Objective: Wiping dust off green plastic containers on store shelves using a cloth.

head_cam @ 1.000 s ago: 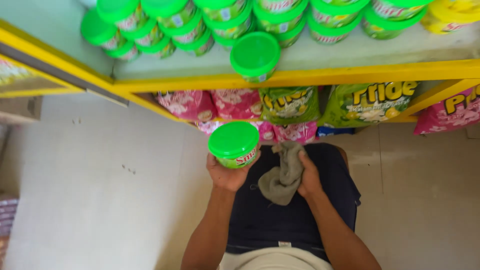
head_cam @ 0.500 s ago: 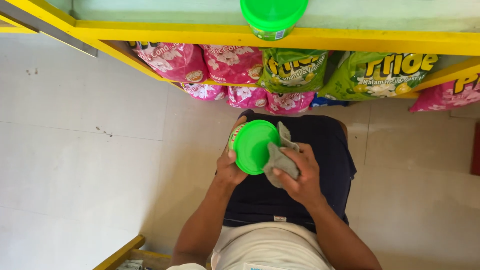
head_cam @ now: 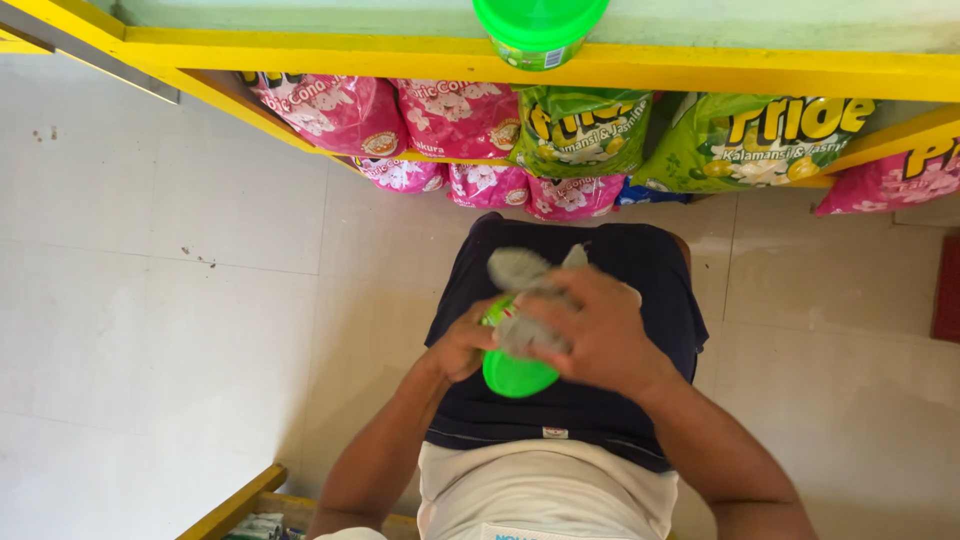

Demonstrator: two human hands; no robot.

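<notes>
The left hand [head_cam: 462, 347] holds a green tub [head_cam: 515, 368] in front of the person's dark shirt [head_cam: 600, 420], with its fingers curled around the tub's left side so that they clamp it. The tub is tipped, its round green lid facing down and toward the camera, and only part of it shows below the other hand. The right hand [head_cam: 590, 335] lies over the top of the tub and presses a grey cloth [head_cam: 525, 290] against it; its fingers are closed on the cloth, and a bunched end of the cloth sticks up past the knuckles. Both hands are close together, touching the tub from opposite sides, held at chest height above the pale tiled floor [head_cam: 150, 300].

Above them runs a yellow shelf [head_cam: 700, 70]. A second green tub [head_cam: 540, 30] stands at its front edge, well apart from the hands. Under the shelf lie pink bags [head_cam: 400, 115] and green bags [head_cam: 720, 140], stacked side by side. A yellow frame corner [head_cam: 235, 500] shows at the lower left.
</notes>
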